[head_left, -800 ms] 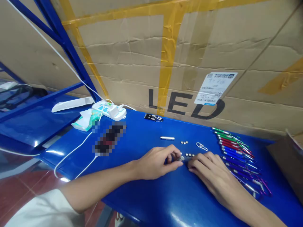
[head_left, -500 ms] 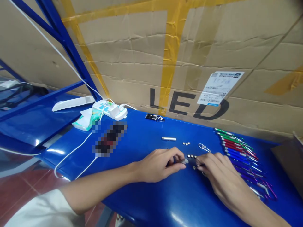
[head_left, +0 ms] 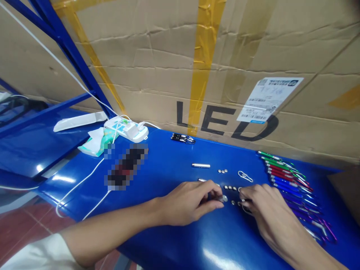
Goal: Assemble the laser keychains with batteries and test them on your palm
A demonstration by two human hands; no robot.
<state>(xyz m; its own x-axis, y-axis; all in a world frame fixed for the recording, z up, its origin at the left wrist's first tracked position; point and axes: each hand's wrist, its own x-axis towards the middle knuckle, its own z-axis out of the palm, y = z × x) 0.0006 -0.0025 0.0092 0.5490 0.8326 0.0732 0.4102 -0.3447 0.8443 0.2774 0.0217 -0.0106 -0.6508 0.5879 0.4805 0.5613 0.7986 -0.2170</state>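
So the left hand (head_left: 189, 200) has its fingers pinched shut on a small metal piece (head_left: 224, 198), shiny and roundish, though mostly hidden so hard to make out. At 3 o'clock, the right hand (head_left: 264, 212) presses curled fingers onto the glossy blue bench (head_left: 168, 165); can't tell if they grip anything. Tiny silvery button cells (head_left: 230, 187) sit at 12 o'clock, slim coloured pens (head_left: 284, 174) at 2.

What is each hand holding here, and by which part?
The left hand pinches a small silvery cylinder near its rear, tip poking out. The right hand rests fingertips on small button cells; whether it grips one cannot be told.
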